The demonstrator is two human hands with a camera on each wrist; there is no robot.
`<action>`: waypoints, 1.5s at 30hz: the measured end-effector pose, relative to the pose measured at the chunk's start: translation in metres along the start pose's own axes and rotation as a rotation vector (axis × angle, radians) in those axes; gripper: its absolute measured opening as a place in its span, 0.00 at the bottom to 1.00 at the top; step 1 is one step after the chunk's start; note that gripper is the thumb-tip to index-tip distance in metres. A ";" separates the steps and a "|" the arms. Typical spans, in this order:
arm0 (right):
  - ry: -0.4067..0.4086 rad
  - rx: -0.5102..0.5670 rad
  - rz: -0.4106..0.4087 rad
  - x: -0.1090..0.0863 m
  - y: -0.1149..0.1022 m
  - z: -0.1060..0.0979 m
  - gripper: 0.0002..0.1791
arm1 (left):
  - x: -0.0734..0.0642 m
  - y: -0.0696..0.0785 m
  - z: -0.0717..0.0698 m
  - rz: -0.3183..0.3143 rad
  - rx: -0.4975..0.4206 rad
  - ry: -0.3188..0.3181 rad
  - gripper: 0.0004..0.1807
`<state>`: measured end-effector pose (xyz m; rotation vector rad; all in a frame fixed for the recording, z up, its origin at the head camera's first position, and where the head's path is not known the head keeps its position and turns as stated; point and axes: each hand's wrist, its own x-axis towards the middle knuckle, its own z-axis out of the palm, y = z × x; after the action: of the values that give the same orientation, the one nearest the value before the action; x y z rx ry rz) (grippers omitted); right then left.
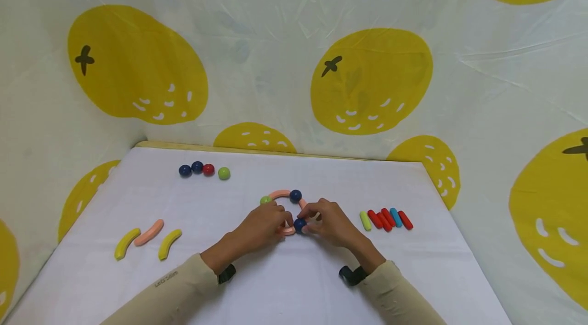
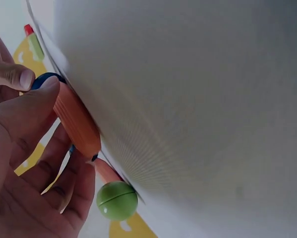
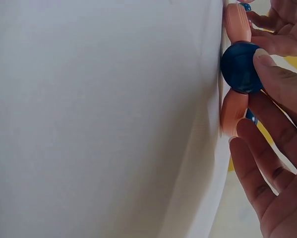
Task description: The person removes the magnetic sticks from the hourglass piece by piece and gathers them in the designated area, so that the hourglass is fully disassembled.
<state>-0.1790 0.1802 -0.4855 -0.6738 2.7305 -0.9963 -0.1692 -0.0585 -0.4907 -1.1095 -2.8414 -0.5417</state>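
Observation:
A part ring of salmon-pink curved rods and balls lies mid-table. Its far side shows a green ball (image 1: pixel 265 200), a curved rod (image 1: pixel 279 194) and a dark blue ball (image 1: pixel 295 196). My left hand (image 1: pixel 264 227) pinches the near curved rod (image 2: pixel 78 119) between thumb and fingers. On the right, my right hand (image 1: pixel 329 223) grips a second dark blue ball (image 3: pixel 241 67), its thumb on the ball's side. That ball sits between two rods, meeting both in the right wrist view. The ring's left side is partly hidden behind my left hand.
Two yellow curved rods (image 1: pixel 126 243) and a pink one (image 1: pixel 149 232) lie at left. Blue, red and green balls (image 1: pixel 209 169) sit at the back left. Several short red, blue and light green sticks (image 1: pixel 386 219) lie right of my right hand. A fruit-print cloth (image 1: pixel 275 59) hangs behind the table.

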 end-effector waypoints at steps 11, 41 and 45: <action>0.021 0.006 -0.024 0.002 0.000 0.001 0.13 | -0.002 -0.002 -0.003 -0.036 -0.088 -0.115 0.07; 0.085 -0.044 0.039 0.003 0.003 -0.014 0.12 | -0.120 -0.050 -0.067 -0.452 -0.119 -0.058 0.11; 0.057 -0.083 0.010 0.007 0.006 -0.015 0.16 | -0.136 -0.060 -0.069 -0.460 -0.088 -0.058 0.08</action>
<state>-0.1921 0.1897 -0.4783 -0.6542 2.8357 -0.9179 -0.1137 -0.2111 -0.4664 -0.4748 -3.1578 -0.6685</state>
